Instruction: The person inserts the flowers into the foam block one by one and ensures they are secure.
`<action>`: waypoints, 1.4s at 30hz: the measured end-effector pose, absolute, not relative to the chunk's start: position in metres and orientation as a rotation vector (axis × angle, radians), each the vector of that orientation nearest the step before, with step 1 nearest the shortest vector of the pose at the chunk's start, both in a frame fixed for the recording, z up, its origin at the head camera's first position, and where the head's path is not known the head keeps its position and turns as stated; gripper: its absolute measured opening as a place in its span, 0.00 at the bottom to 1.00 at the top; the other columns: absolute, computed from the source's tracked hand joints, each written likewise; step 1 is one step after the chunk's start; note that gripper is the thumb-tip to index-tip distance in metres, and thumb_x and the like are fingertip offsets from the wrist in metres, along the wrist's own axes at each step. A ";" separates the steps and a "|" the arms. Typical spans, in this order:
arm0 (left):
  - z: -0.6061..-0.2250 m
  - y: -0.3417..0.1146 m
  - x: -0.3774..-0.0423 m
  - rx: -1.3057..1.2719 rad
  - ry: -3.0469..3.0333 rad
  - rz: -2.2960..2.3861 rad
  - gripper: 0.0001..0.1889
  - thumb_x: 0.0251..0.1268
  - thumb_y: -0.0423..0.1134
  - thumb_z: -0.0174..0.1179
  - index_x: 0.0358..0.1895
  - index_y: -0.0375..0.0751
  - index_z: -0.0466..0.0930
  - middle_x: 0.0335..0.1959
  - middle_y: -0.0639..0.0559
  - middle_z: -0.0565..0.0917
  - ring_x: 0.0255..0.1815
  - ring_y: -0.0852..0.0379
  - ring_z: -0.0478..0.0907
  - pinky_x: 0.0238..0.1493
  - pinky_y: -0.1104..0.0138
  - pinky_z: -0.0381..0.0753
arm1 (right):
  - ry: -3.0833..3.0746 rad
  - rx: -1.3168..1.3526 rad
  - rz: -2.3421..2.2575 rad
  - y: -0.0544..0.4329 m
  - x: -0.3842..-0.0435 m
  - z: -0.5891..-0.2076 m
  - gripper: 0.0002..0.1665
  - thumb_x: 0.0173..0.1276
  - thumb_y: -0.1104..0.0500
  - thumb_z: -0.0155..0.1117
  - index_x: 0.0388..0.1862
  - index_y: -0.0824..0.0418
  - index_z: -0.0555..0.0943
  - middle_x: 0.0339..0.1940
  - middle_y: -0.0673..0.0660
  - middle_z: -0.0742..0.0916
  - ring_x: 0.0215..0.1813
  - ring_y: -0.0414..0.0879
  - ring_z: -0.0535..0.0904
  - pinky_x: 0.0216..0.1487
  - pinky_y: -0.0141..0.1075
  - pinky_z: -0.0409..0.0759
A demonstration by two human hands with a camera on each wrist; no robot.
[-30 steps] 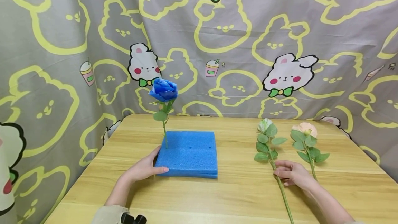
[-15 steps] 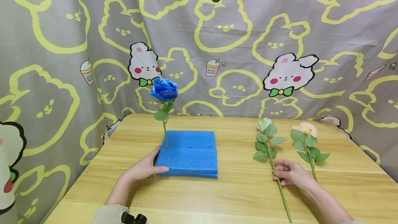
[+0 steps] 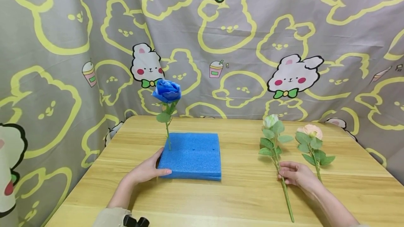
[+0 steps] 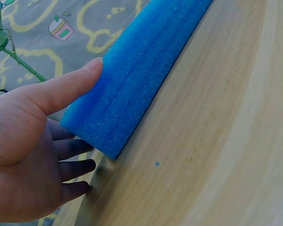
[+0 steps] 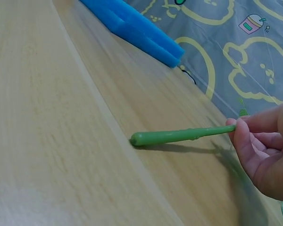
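Observation:
A blue foam block [image 3: 192,160] lies on the table, with a blue rose [image 3: 167,91] standing upright in its left part. My left hand [image 3: 143,171] rests at the block's front left corner, its thumb straight along the front and the other fingers extended by the left side. On the right, my right hand [image 3: 300,178] pinches the green stem [image 5: 179,136] of a white-green flower [image 3: 270,121] between thumb and fingers. In the right wrist view the stem's cut end sits just over the tabletop, casting a shadow.
A peach flower [image 3: 310,131] with green leaves lies on the wooden table [image 3: 240,199], its stem partly behind my right hand. Two small dark holes show in the foam's top. A patterned curtain [image 3: 233,45] hangs behind the table.
The white-green flower has shifted slightly, its head moving up and to the right and its stem end rising a little in the right hand. My left hand and the foam block stay put.

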State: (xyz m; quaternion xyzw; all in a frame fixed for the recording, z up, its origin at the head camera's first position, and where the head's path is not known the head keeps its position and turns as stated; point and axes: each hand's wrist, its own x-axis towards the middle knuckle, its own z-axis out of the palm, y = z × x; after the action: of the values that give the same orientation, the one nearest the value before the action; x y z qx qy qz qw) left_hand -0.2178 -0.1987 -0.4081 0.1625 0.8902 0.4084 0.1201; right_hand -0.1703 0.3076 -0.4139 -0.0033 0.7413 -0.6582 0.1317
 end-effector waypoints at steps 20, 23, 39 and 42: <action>-0.407 -0.198 -0.217 0.474 2.595 1.190 0.54 0.56 0.54 0.63 0.72 0.28 0.37 0.72 0.31 0.46 0.71 0.36 0.45 0.65 0.45 0.51 | 2.095 -0.049 -2.007 0.306 -0.168 -0.404 0.24 0.67 0.65 0.57 0.55 0.80 0.64 0.39 0.54 0.82 0.39 0.41 0.80 0.37 0.31 0.79; -0.406 -0.198 -0.217 0.483 2.595 1.192 0.54 0.56 0.54 0.63 0.72 0.28 0.37 0.71 0.30 0.45 0.71 0.36 0.45 0.65 0.45 0.50 | 2.081 -0.056 -2.031 0.306 -0.168 -0.402 0.21 0.67 0.65 0.56 0.53 0.77 0.66 0.39 0.54 0.82 0.38 0.42 0.80 0.37 0.31 0.79; -0.407 -0.198 -0.218 0.476 2.597 1.194 0.54 0.56 0.53 0.64 0.72 0.28 0.38 0.72 0.31 0.46 0.71 0.36 0.45 0.65 0.45 0.51 | 2.148 -0.182 -2.038 0.299 -0.170 -0.389 0.11 0.67 0.67 0.55 0.46 0.71 0.70 0.38 0.57 0.80 0.39 0.44 0.80 0.37 0.32 0.80; -0.408 -0.198 -0.218 0.481 2.597 1.193 0.54 0.56 0.53 0.64 0.72 0.28 0.38 0.72 0.31 0.46 0.71 0.37 0.45 0.65 0.45 0.51 | 2.166 -0.143 -2.030 0.296 -0.170 -0.385 0.12 0.67 0.66 0.56 0.46 0.70 0.70 0.38 0.56 0.80 0.39 0.43 0.80 0.39 0.32 0.80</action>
State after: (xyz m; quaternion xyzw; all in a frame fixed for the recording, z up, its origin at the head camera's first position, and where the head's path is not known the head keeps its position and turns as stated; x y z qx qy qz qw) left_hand -0.2180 -0.1985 -0.4076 0.1649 0.8894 0.4087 0.1213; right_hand -0.1700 0.2964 -0.3850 -0.0479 0.7262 -0.6806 0.0844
